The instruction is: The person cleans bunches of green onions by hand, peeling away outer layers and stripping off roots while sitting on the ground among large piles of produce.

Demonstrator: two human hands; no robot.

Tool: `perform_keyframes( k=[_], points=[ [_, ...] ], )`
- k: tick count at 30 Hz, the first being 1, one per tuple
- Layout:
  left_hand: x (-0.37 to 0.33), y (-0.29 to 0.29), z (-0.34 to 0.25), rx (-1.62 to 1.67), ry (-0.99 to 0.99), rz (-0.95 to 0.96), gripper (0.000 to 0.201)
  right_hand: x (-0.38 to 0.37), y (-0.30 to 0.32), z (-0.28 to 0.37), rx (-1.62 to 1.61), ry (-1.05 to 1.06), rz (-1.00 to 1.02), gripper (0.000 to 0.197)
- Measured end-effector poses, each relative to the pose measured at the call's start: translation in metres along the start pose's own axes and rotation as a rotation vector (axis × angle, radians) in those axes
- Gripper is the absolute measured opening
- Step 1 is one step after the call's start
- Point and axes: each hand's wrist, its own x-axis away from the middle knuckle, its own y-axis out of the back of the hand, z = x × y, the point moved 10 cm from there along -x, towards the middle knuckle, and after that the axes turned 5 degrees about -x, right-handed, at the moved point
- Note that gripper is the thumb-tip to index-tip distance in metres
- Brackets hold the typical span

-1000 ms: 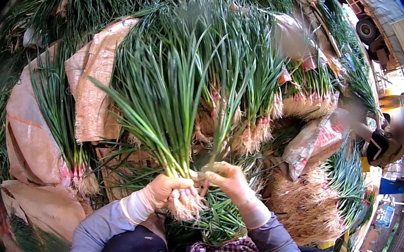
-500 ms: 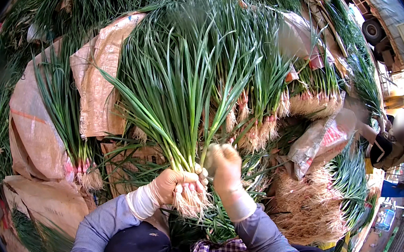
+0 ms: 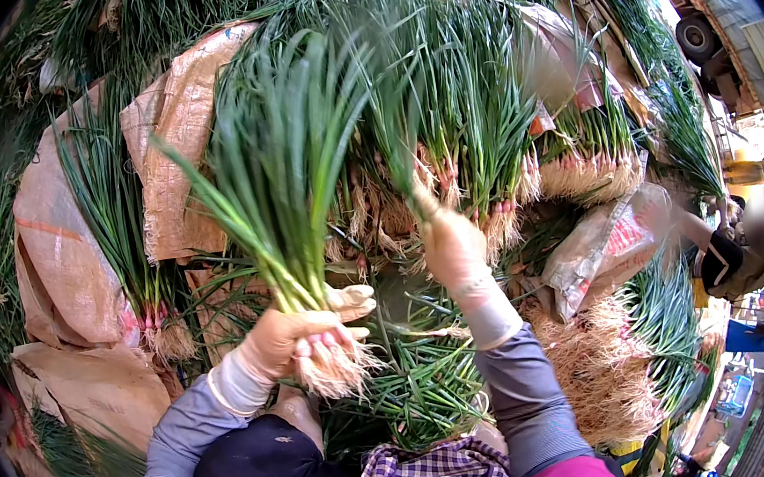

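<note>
My gloved left hand [image 3: 294, 338] is closed round the lower stems of a bunch of green garlic [image 3: 294, 173]. The long flat leaves fan upward, and pinkish bulbs with pale hanging roots [image 3: 335, 366] stick out below the fist. My gloved right hand [image 3: 456, 249] reaches forward to the front of the larger pile of green garlic [image 3: 461, 107]. Its fingers are closed at the root end of a motion-blurred green garlic stalk. A loose stalk with a pale end [image 3: 435, 331] lies between my forearms, over scattered green leaves [image 3: 409, 391].
Woven sacks [image 3: 193, 147] lie among the piles on the left. A crumpled pale sack [image 3: 604, 246] and a heap with roots facing me [image 3: 596, 379] are at right. A co-worker [image 3: 747, 253] sits at the far right, with a truck wheel [image 3: 697, 38] beyond.
My left hand has moved left and slightly down with the bunch, which now tilts. My right hand has left the bunch and moved forward and right to the pile.
</note>
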Motion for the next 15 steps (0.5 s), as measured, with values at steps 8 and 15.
perform_keyframes(
  k=[8, 15],
  points=[
    [0.020, 0.002, -0.039, -0.089, -0.133, -0.044, 0.022, 0.121, -0.192, 0.001, 0.502, 0.366, 0.538, 0.024],
    [0.011, -0.021, -0.041, -0.232, -0.199, 0.109, 0.023, 0.233, -0.194, 0.019, -0.059, 0.402, 1.159, 0.036]
  ],
)
